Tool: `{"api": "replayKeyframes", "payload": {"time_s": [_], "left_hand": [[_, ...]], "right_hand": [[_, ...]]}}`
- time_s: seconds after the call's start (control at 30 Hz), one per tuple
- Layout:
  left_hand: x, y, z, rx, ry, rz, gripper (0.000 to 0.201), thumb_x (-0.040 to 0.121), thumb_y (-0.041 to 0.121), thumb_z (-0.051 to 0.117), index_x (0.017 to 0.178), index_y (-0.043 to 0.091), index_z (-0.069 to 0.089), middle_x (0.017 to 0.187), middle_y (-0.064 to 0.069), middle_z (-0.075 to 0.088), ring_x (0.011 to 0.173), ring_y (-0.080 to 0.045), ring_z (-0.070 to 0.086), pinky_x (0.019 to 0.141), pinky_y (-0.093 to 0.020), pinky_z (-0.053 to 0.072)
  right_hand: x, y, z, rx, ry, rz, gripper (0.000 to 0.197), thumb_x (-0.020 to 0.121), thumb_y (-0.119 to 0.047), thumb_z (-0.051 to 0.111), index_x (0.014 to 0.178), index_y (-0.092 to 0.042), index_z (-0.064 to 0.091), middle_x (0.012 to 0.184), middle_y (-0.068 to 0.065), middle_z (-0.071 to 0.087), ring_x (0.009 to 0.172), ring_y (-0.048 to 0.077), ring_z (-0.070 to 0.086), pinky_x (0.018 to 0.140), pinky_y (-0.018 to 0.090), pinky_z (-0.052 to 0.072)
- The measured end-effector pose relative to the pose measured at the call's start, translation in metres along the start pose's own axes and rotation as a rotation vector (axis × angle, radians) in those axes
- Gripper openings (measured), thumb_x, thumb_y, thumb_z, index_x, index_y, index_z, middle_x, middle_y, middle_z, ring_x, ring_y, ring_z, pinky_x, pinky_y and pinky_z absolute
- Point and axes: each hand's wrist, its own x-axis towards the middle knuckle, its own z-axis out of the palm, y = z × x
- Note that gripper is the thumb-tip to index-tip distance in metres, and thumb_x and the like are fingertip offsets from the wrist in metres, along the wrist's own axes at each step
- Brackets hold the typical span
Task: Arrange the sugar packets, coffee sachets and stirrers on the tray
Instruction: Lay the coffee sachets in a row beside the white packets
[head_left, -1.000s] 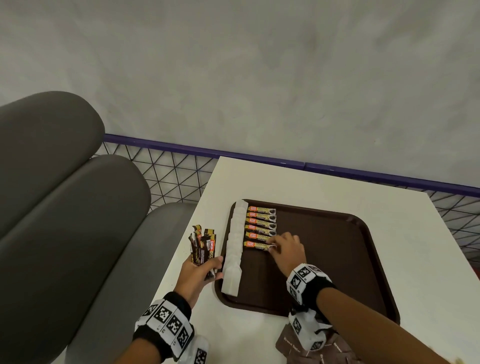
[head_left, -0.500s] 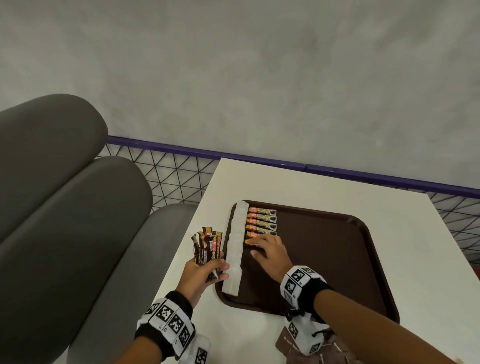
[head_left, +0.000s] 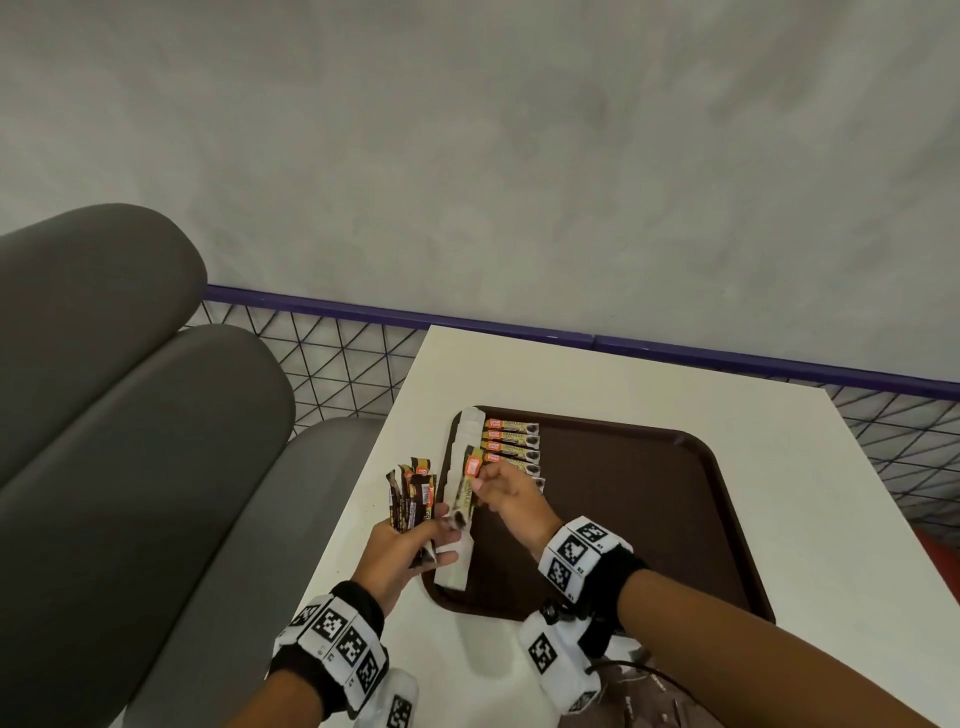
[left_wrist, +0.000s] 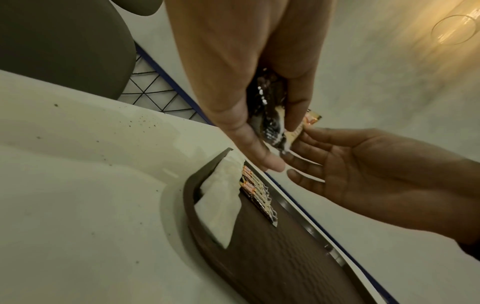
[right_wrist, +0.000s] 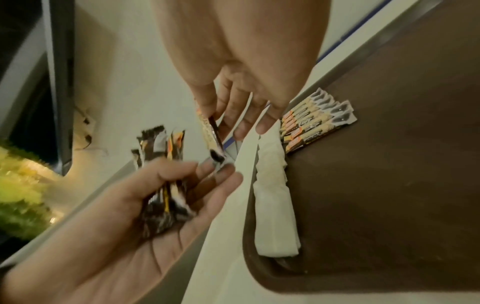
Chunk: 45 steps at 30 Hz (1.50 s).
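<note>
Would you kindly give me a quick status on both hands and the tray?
Left hand grips a sachet bundle. Right hand pinches one sachet from it. Sachet row beside sugar packets on tray. Nothing blocking.

The head view looks steeply down and forward from above onto a white table (head_left: 649, 395), with the brown tray (head_left: 649, 519) centred low and a grey wall filling the upper half. The left wrist view sits low beside the tray's (left_wrist: 285, 257) near-left corner, looking along the left hand (left_wrist: 233, 72) at close range. The right wrist view looks along the right hand (right_wrist: 241, 67) from close above. All three views share the tray's (right_wrist: 389, 174) left edge and both hands.
</note>
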Motion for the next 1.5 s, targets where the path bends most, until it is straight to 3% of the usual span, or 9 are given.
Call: {"api": "replayKeyframes", "payload": {"time_s": [0.17,0.33,0.53,0.73,0.87,0.93,1.13,1.33,1.5], "left_hand": [[0.004,0.006,-0.006,-0.039,0.087,0.038,0.023,0.083,0.003,0.065,0.105,0.0,0.064,0.093,-0.018,0.067,0.083,-0.025,0.066,0.065,-0.034,0.06],[0.008,0.006,0.003,-0.011,0.063,0.049,0.019,0.084,0.008,0.066,0.101,0.0,0.067,0.082,-0.014,0.069,0.071,-0.019,0.066,0.062,-0.031,0.058],[0.016,-0.004,0.003,0.004,0.167,0.056,0.02,0.082,0.002,0.066,0.101,-0.005,0.065,0.083,-0.019,0.069,0.062,-0.018,0.067,0.056,-0.027,0.058],[0.023,-0.01,0.003,-0.023,0.154,0.033,0.02,0.081,0.004,0.068,0.1,-0.003,0.065,0.08,-0.017,0.067,0.069,-0.022,0.065,0.057,-0.028,0.058],[0.025,-0.013,-0.001,0.003,0.197,0.03,0.01,0.082,0.005,0.068,0.088,0.0,0.063,0.055,-0.007,0.054,0.046,-0.013,0.051,0.046,-0.025,0.049],[0.027,-0.014,-0.006,-0.004,0.202,0.034,0.01,0.082,0.004,0.068,0.088,0.001,0.061,0.051,-0.005,0.051,0.042,-0.012,0.047,0.043,-0.023,0.044],[0.026,-0.015,-0.016,-0.039,0.187,0.077,0.018,0.08,0.003,0.069,0.094,0.007,0.059,0.06,-0.004,0.053,0.052,-0.013,0.05,0.048,-0.024,0.047],[0.028,-0.018,-0.022,-0.036,0.184,0.069,0.029,0.083,-0.002,0.064,0.111,-0.002,0.057,0.07,-0.011,0.055,0.061,-0.017,0.054,0.05,-0.024,0.052],[0.028,-0.019,-0.025,-0.012,0.155,0.065,0.032,0.084,-0.003,0.061,0.115,-0.007,0.055,0.074,-0.014,0.056,0.068,-0.019,0.056,0.055,-0.025,0.055]], "right_hand": [[-0.001,0.006,-0.012,-0.175,-0.101,-0.003,0.02,0.095,-0.015,0.046,0.107,-0.006,0.059,0.089,0.001,0.058,0.082,0.012,0.053,0.069,0.016,0.042],[-0.008,0.009,-0.014,-0.317,-0.168,-0.074,0.025,0.096,-0.017,0.045,0.11,-0.006,0.063,0.086,-0.006,0.056,0.076,0.002,0.049,0.067,0.014,0.04],[-0.018,0.018,-0.023,-0.18,-0.122,0.028,0.018,0.091,-0.022,0.056,0.102,-0.011,0.065,0.093,-0.004,0.063,0.087,0.007,0.058,0.081,0.019,0.046],[-0.021,0.029,-0.047,-0.146,-0.023,0.122,0.012,0.088,-0.006,0.057,0.095,-0.001,0.065,0.076,-0.009,0.061,0.065,-0.007,0.056,0.062,0.005,0.041],[-0.011,0.037,-0.064,-0.222,0.151,0.176,0.008,0.087,-0.008,0.06,0.086,-0.01,0.068,0.092,0.002,0.067,0.089,0.012,0.059,0.09,0.027,0.047],[-0.004,0.045,-0.071,-0.306,0.185,0.227,0.012,0.086,-0.009,0.061,0.077,-0.016,0.067,0.085,0.0,0.067,0.087,0.013,0.058,0.086,0.028,0.047],[0.009,0.054,-0.073,-0.446,0.193,0.309,0.014,0.085,-0.013,0.063,0.095,-0.006,0.07,0.086,0.003,0.064,0.086,0.013,0.057,0.078,0.022,0.042],[0.021,0.061,-0.066,-0.473,0.29,0.361,0.02,0.081,-0.014,0.067,0.068,-0.024,0.057,0.079,-0.001,0.063,0.088,0.02,0.062,0.083,0.032,0.049],[0.025,0.061,-0.06,-0.457,0.356,0.386,0.03,0.079,-0.013,0.069,0.067,-0.025,0.044,0.07,-0.006,0.052,0.08,0.019,0.057,0.08,0.034,0.049]]}}
